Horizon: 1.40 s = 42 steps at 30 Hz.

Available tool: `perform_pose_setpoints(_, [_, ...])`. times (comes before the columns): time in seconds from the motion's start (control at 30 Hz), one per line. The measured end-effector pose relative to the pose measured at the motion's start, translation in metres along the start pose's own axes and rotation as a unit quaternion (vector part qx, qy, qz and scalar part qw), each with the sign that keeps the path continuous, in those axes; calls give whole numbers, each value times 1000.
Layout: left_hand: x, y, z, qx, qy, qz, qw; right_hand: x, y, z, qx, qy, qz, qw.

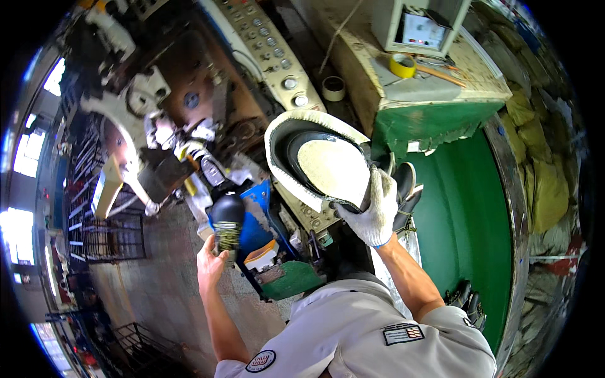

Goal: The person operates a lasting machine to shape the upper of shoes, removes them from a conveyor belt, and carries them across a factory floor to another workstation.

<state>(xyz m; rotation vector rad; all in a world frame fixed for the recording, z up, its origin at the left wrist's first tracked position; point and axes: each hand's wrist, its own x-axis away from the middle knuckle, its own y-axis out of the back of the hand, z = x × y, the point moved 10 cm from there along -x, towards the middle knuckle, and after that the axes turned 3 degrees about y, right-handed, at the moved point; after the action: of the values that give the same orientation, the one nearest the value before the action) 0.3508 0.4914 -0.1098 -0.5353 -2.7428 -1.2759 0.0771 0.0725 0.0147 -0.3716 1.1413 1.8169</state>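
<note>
Cream object [334, 167] — probably footwear — juts leftward from the gripping right hand [375, 211], left hand [211, 259] clasping a black shoe [228, 211].

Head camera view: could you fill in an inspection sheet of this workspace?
Surface: green worktop at right, dark shoes at its near end.
Things at hand: black shoe with yellowish laces; white-rimmed piece with a cream face.
Clutter: yellow tape roll and wooden-handled tool on the cabinet.
Hands: bare left hand grips the black shoe; gloved right hand touches the white-rimmed piece, grip unclear.
Cables: thin pale line beside the cabinet, cord or rod unclear.
Surroundings: button panel left of the cabinet, metal racks at left, sacks at right.
</note>
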Motion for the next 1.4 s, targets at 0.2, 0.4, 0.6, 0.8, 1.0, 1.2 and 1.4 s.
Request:
perform_pose_setpoints(0.2, [-5, 14, -69, 289, -61, 39, 955, 12, -50, 70, -68, 36, 51, 996])
perform_pose_setpoints(0.4, [-15, -3, -136, 347, -136, 103, 922, 23, -83, 100, -112, 19, 109, 988])
perform_pose_setpoints(0.6, [-15, -30, -48, 260, -15, -23, 965, 59, -96, 55, -163, -193, 184, 950])
perform_pose_setpoints(0.8, [-17, -89, 163, 200, 147, -57, 967, 155, -52, -53, -200, -492, 106, 840])
perform_pose_setpoints(1.0, [-12, -163, 216, 178, 141, -3, 974, 274, 3, -131, -206, -640, -115, 731])
perform_pose_setpoints(1.2, [-15, -207, 224, 268, 227, 23, 936, 396, 15, -239, -137, -609, -171, 762])
perform_pose_setpoints(1.4, [-14, -187, 189, 217, 200, -19, 955, 504, 5, -289, -115, -757, -36, 642])
